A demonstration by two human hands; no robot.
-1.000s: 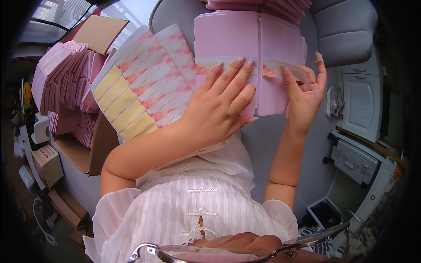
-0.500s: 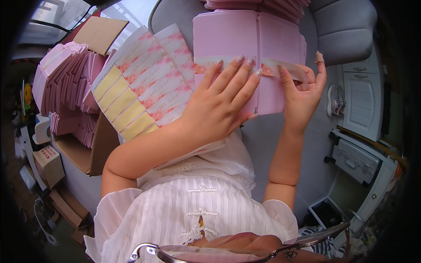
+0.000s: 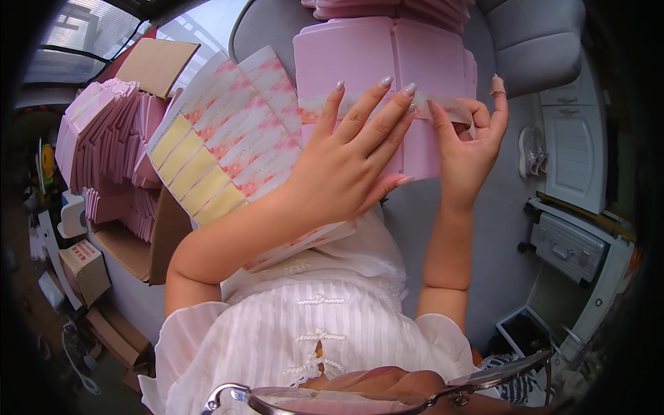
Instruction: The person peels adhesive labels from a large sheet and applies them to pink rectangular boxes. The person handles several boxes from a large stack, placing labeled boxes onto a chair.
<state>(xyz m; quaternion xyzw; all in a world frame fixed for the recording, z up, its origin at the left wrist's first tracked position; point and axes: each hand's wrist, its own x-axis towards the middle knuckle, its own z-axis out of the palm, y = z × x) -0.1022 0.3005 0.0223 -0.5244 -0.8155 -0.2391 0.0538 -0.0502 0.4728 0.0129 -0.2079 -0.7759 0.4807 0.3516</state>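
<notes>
A flat pink cardboard piece (image 3: pixel 346 55) with a fold line down its middle lies on a grey seat in front of me. Across it runs a floral sticker strip (image 3: pixel 453 108). My left hand (image 3: pixel 346 155) rests on the strip and the pink cardboard, fingers stretched out and slightly spread. My right hand (image 3: pixel 465 149) pinches the strip's right end between thumb and fingers, and that end curls up off the surface. One right finger, wrapped at its tip, points upward. Beside my left forearm lie floral sticker sheets (image 3: pixel 238 128), with bare yellow backing (image 3: pixel 194 166) where stickers are gone.
More pink cardboard pieces (image 3: pixel 387 10) are stacked at the far side. On the left, a cardboard box (image 3: pixel 169 232) holds several bundles of pink pieces (image 3: pixel 104 138). A grey cushion (image 3: pixel 536 41), a white cabinet (image 3: pixel 573 152) and a silver case (image 3: pixel 570 249) stand to the right.
My left fingers have slid a little up and right along the strip. My right hand still pinches its end. The whole view has shifted slightly.
</notes>
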